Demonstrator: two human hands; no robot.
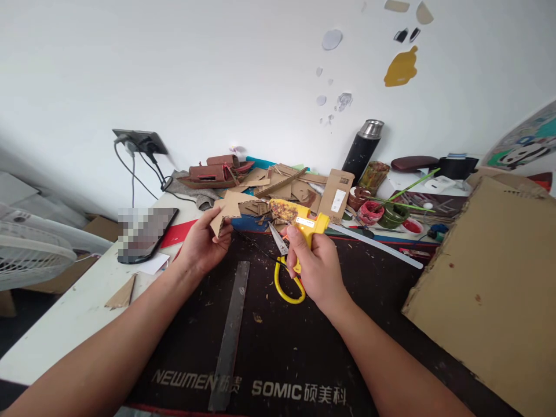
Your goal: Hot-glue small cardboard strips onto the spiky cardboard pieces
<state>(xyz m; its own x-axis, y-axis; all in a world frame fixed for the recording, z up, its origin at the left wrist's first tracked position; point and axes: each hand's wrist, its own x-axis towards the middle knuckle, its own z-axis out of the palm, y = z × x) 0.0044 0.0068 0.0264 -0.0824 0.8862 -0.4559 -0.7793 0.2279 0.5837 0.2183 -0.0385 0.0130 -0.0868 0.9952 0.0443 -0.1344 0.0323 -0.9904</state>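
Gluing, apparently: right hand (320, 265) grips glue gun (299, 214), left hand (203, 243) pinches cardboard (229, 208). Next move seemingly calls for steady aim at the cardboard.

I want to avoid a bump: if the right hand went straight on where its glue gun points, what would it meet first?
Probably the cardboard piece held in the left hand, towards which the yellow glue gun in the right hand points; depth is unclear, so it might miss.

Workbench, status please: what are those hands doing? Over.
Left hand: holding cut cardboard piece. Right hand: gripping yellow glue gun, nose toward that piece. Scissors on dark mat, partly hidden behind right hand.
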